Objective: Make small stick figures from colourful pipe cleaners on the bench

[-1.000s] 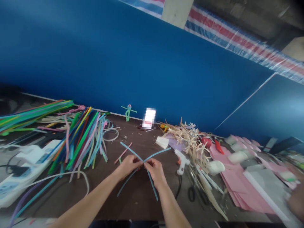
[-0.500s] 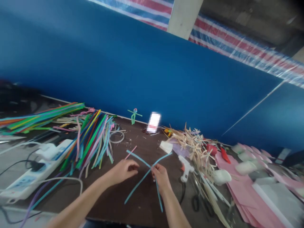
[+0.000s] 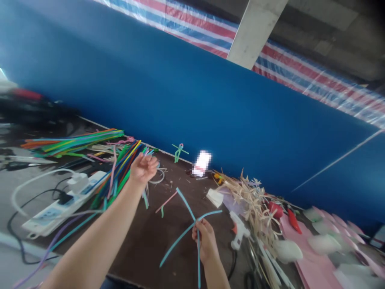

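Light-blue pipe cleaners (image 3: 179, 241) cross at one point, their four arms spread out over the dark table. At the crossing, my right hand (image 3: 206, 237) pinches them between thumb and fingers. My left hand (image 3: 144, 167) is at the upper end of a bundle of coloured pipe cleaners (image 3: 120, 172), its fingers loosely bent and nothing visible in them. Between the two hands lie a thin pink pipe cleaner (image 3: 166, 201) and a short green piece (image 3: 162, 211). A small green pipe-cleaner figure (image 3: 178, 153) stands near the blue wall.
A white glue gun (image 3: 239, 230) lies right of my right hand, beside a heap of straw-coloured strips (image 3: 240, 192). Pink sheets (image 3: 303, 257) are further right. A power strip (image 3: 60, 212) with cables is at the left. A bright phone (image 3: 202, 162) leans at the back.
My left hand has moved up and left to the coloured bundle. My right hand keeps its pinch on the blue pipe cleaners, which have turned slightly. The camera view has shifted.
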